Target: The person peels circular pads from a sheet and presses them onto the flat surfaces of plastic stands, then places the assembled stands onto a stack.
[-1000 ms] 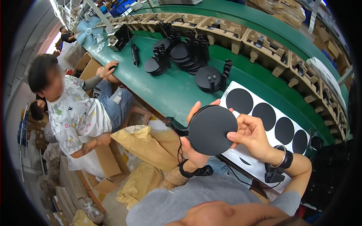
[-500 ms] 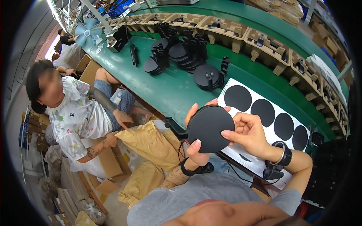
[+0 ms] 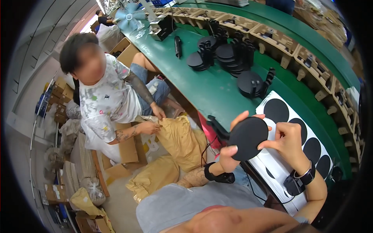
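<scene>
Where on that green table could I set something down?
The green table is bare between the black tool, the stacked black discs and the edge nearest the seated person. It's crowded among those stacks, along the tan trays, and to the right, where white sheets lie.

A black disc (image 3: pixel 248 139) hides much of the left hand (image 3: pixel 228 161) from me, the right hand (image 3: pixel 288 141) blocks part of a white sheet (image 3: pixel 272 159), and beyond both a person (image 3: pixel 280 4) is cropped above.

Black disc (image 3: pixel 248 138); green tabletop (image 3: pixel 194 83); white sheet (image 3: pixel 259 162) with black circles (image 3: pixel 276 110); fan (image 3: pixel 130 17), blurred, apparently pale blue.
</scene>
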Demonstrator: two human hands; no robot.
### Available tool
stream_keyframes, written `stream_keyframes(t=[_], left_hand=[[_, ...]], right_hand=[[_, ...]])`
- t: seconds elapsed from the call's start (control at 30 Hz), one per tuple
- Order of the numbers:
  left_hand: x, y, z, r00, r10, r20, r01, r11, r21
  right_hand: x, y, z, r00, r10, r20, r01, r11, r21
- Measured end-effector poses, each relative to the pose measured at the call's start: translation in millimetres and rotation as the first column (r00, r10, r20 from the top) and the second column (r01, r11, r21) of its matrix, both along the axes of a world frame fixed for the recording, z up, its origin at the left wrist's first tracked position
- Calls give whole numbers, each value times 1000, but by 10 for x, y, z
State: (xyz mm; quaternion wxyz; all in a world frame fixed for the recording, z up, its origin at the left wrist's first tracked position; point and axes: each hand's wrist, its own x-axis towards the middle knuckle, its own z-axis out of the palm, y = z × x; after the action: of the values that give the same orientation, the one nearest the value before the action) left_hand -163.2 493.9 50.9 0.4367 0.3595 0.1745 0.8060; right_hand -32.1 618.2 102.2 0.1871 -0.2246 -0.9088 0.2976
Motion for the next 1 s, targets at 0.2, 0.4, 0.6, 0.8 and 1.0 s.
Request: stream_keyframes(t=[0.2, 0.4, 0.6, 0.8, 1.0], left_hand=[[-52, 175, 25, 971, 89, 221, -72, 994, -80], [35, 444, -222, 982, 162, 98, -144, 974, -176], [80, 482, -320, 954, -41, 297, 89, 985, -150], [201, 485, -131, 895, -229, 382, 306, 939, -155], [62, 281, -116, 900, -103, 423, 185, 970, -157]], right_hand=[[-171, 45, 5, 758, 539, -367, -268, 770, 579], [-160, 99, -18, 807, 551, -213, -266, 661, 702], [-136, 147, -70, 859, 184, -478, -8, 938, 347], [-83, 93, 171, 894, 63, -444, 63, 963, 263], [-37, 367, 715, 987, -79, -137, 66, 993, -95]])
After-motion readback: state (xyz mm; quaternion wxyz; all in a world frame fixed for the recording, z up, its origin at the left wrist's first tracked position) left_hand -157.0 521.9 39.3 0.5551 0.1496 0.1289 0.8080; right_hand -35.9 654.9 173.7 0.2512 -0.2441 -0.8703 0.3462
